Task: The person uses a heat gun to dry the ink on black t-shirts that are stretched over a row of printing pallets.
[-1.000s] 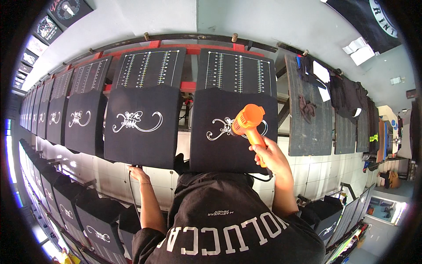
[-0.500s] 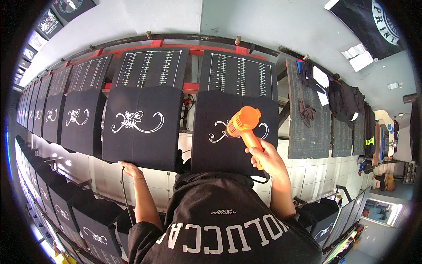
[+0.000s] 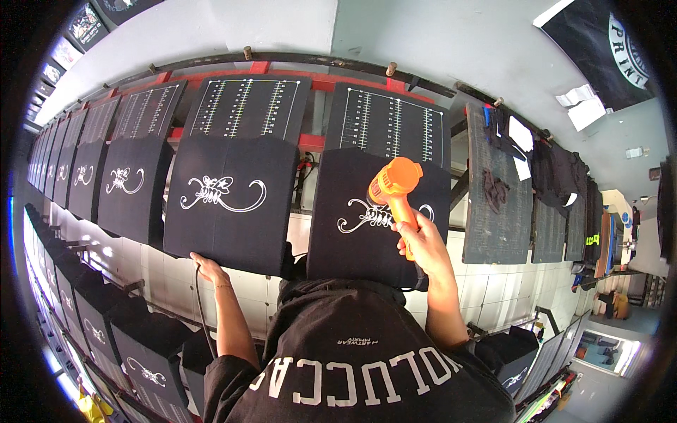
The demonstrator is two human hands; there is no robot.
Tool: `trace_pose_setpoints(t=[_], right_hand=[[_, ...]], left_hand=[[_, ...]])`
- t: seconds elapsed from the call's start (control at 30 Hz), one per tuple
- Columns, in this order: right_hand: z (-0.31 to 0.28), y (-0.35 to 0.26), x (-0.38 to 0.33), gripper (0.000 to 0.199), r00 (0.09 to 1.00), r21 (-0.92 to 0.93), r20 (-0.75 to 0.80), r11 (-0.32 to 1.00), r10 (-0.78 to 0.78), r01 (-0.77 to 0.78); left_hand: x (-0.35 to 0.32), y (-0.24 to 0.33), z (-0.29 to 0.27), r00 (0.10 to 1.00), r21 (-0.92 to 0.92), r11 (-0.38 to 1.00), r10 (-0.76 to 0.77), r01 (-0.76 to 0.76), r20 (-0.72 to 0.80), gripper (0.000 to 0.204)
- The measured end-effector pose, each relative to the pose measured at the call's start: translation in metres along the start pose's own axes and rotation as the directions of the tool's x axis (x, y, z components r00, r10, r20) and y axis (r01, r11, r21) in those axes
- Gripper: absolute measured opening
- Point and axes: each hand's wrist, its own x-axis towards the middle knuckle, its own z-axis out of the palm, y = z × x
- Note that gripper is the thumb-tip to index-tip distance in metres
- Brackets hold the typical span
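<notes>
My right hand (image 3: pixel 427 248) is closed around the handle of an orange heat gun (image 3: pixel 396 180). The gun hovers over a black garment (image 3: pixel 345 254) stretched on a board, and partly hides a white scrolled scorpion-like print (image 3: pixel 356 215). My left hand (image 3: pixel 206 269) is at the near edge of the neighbouring board, fingers closed on a dark cord (image 3: pixel 201 307) that trails down beside my forearm. The garment on that board (image 3: pixel 226 247) bears the same white print (image 3: pixel 211 192), fully visible.
Printing boards marked with scales (image 3: pixel 250 106) run along a red metal frame (image 3: pixel 310 142) to the far left, several dressed in printed garments. Bare dark boards (image 3: pixel 497 218) and draped dark cloth (image 3: pixel 553 169) stand at right. Another row of dressed boards (image 3: pixel 151 338) lies behind me.
The heat gun has moved slightly toward the far side of the board, uncovering more of the print's middle. My left hand stays at the board edge. The whole view has shifted a little.
</notes>
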Motion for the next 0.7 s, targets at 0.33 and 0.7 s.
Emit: trace_pose_setpoints(t=[0.33, 0.7], right_hand=[[-0.016, -0.006, -0.016, 0.039, 0.997, 0.013, -0.046, 0.998, 0.069, -0.069], [-0.023, 0.005, -0.014, 0.044, 0.975, 0.028, -0.22, 1.0, 0.015, -0.009]], left_hand=[[-0.017, 0.013, 0.003, 1.0, -0.136, 0.991, -0.013, 0.013, -0.002, 0.073], [-0.028, 0.018, 0.008, 0.998, -0.125, 0.991, 0.054, -0.055, -0.011, 0.07]])
